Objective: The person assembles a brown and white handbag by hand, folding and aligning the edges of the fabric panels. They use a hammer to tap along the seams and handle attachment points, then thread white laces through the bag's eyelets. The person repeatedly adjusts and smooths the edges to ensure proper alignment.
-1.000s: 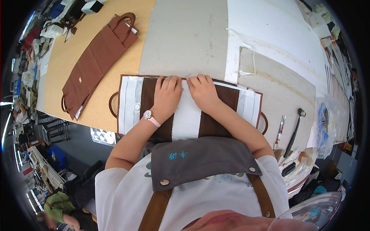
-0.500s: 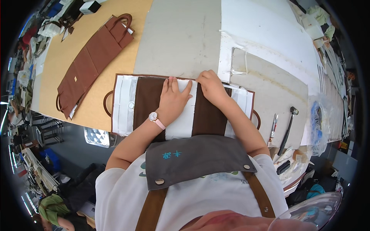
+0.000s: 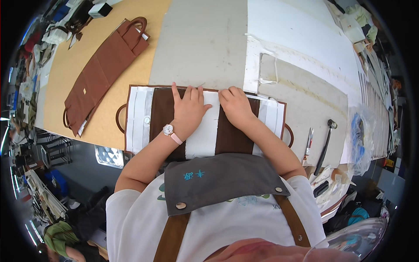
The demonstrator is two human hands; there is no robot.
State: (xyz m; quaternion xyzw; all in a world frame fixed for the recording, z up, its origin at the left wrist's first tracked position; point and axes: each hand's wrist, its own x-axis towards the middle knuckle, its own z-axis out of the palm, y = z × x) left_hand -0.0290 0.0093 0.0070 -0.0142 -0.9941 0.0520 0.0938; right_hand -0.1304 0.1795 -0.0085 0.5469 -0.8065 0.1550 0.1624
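A leather bag piece (image 3: 205, 122) lies flat on the table before me, its inner side up. Two dark brown bands and white strips cross it, a reddish-brown border runs around it, and a looped handle sticks out at each end. My left hand (image 3: 188, 114) rests on its left middle part, fingers spread toward the far edge. Close by on the right, my right hand (image 3: 237, 108) has its fingers bent and close together at that far edge, gripping it. The fingertips' undersides are hidden.
Another reddish-brown leather bag piece (image 3: 102, 74) with handles lies at the far left. To the right are a hammer (image 3: 325, 148), a slim pen-like tool (image 3: 308, 142) and a clear plastic bag (image 3: 360, 139). A person in green (image 3: 61, 233) is at the lower left.
My left hand has shifted left along the piece and its fingers have spread wider. My right hand has moved slightly left along the far edge.
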